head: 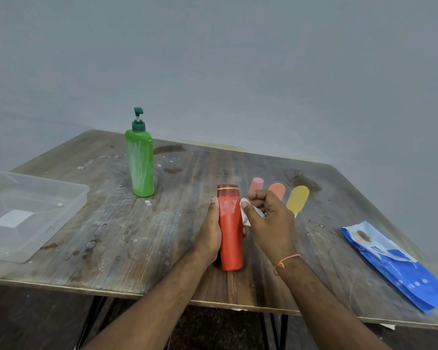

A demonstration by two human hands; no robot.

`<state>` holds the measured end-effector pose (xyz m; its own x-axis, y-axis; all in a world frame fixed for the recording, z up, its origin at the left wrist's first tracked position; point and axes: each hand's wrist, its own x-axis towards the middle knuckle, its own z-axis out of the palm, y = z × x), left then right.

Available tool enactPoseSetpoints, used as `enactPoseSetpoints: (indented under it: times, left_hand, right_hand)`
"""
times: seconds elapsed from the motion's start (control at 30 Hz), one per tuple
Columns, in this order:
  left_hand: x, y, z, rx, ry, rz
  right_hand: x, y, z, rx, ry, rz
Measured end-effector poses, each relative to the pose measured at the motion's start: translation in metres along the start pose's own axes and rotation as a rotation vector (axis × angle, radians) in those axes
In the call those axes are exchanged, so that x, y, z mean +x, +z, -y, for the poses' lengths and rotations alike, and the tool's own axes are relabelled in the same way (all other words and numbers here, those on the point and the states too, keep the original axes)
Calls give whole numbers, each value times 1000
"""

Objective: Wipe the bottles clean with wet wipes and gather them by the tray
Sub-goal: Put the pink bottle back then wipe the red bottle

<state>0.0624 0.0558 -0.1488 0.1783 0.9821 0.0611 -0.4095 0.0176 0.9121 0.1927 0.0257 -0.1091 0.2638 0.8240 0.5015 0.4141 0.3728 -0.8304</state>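
The red bottle (230, 231) is held upright near the middle of the tabletop (142, 238) by the left hand (210, 233), whose grip is curled round its side. A wet wipe (244, 213) is pinched in the closed grip of the right hand (268, 218) and pressed to the bottle. White smears are seen near its cap, so the wiping step looks unfinished. Next, more rubbing seems needed. The green bottle (140, 162) at eleven o'clock and the tray (68, 195) at nine o'clock are waiting.
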Motion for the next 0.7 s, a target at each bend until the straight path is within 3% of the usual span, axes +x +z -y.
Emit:
enactPoseSetpoints:
  times: [0.7]
  left_hand:
    - [-3, 4, -6, -21, -5, -9]
  right_hand:
    - [7, 7, 4, -100, -84, 31]
